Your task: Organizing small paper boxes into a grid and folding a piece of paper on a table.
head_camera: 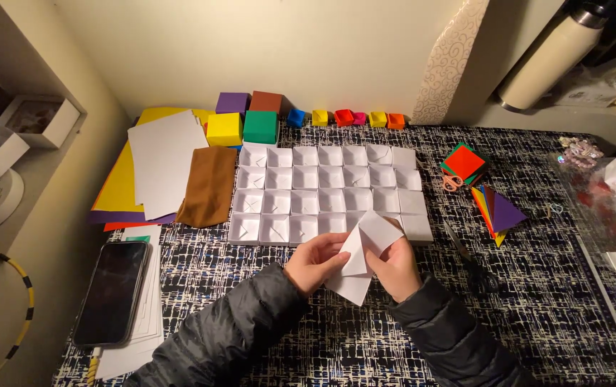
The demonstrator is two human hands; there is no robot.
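Sleeves: dark padded jacket arms, closest to the lens, rising from the bottom edge toward the middle.
Left hand (315,261): fingers curled closed on the left edge of the white folded paper (362,256), thumb on top.
Right hand (396,269): pinched closed on the paper's right side, thumb pressing a crease.
Paper, place: held between both hands, just above the patterned tablecloth (537,287), one flap lifted, lower corner pointing down.
Paper, handling: probably very light and thin, limp unless creased, easily crumpled or torn; best gripped at folded edges and corners, where layers stiffen it.
Beyond the hands: grid of white paper boxes (322,190), nearest row almost touching the lifted flap.
Farther beyond: coloured paper cubes (247,118) and small coloured boxes (344,117) along the wall.
Left of the hands: smartphone (111,290) on white sheets; brown sheet (208,185), white sheets and coloured sheets farther off.
Right of the hands: scissors (469,261), folded coloured papers (496,209), red-green folded piece (463,163).
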